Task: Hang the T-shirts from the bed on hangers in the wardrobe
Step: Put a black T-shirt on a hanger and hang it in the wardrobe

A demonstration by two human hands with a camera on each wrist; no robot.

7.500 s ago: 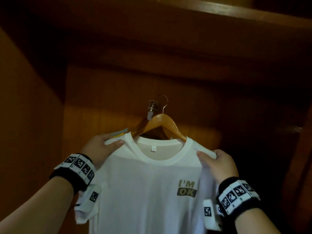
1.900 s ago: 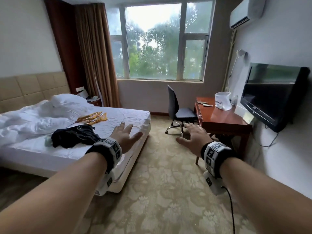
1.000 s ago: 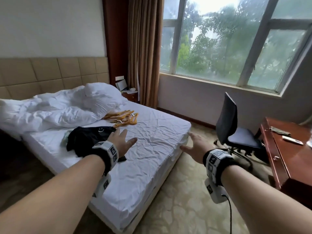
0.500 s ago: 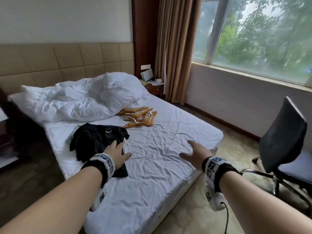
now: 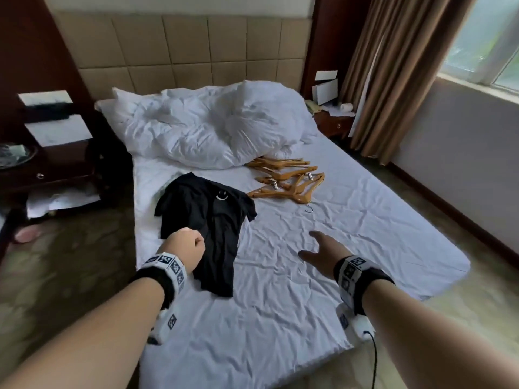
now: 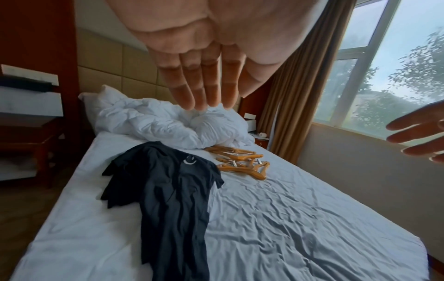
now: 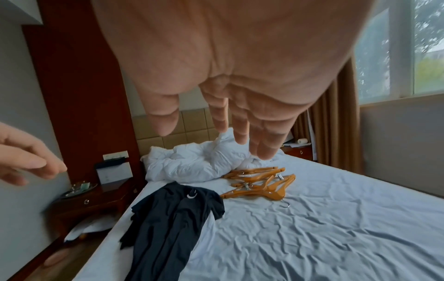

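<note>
Fetching step. A crumpled black cotton T-shirt (image 5: 209, 228) with a small white smiley lies near the left edge of the white-sheeted bed (image 5: 351, 248), beside a pile of wooden hangers (image 5: 286, 181). The left hand (image 5: 186, 249), loosely curled, and the spread right hand (image 5: 325, 251) both hover empty. Next: grasp shirt and one hanger.

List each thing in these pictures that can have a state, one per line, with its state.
Black T-shirt: lying crumpled on the bed, not on a hanger.
Wooden hangers: heaped loose on the sheet, bare.
Duvet: bunched at the headboard.
Curtain: drawn aside.
Left hand: above the shirt, holding nothing.
Right hand: fingers spread, holding nothing.
</note>
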